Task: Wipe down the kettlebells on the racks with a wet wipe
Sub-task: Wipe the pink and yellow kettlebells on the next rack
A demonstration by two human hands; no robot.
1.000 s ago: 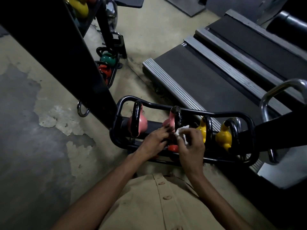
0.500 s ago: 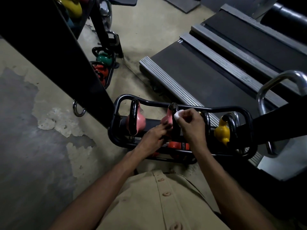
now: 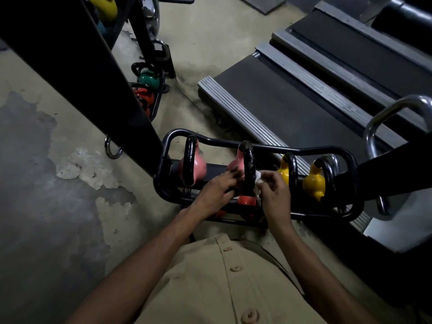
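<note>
In the black rack (image 3: 311, 151) stand pink and yellow kettlebells (image 3: 314, 183) — the right hand (image 3: 275, 195) pinches the wet wipe (image 3: 257, 181) against the second pink kettlebell (image 3: 235, 166); left hand (image 3: 217, 189) fingers lie straight on it.

Crumpled white wet wipe (image 3: 257, 181) lies against the black handle of the second pink kettlebell (image 3: 235, 166) — upright on the rack (image 3: 322, 150).

Wet wipe (image 3: 258, 183) held against a kettlebell handle on the floor rack (image 3: 327, 152).
The left hand (image 3: 217, 189) rests with fingers extended on the pink kettlebell (image 3: 236, 166), at 9 o'clock of its black handle (image 3: 249, 169). The right hand (image 3: 274, 195), at 3 o'clock, pinches the wipe against the handle. Two yellow kettlebells (image 3: 314, 183) stand further toward 3 o'clock. A treadmill (image 3: 292, 97) lies at 1 o'clock.
</note>
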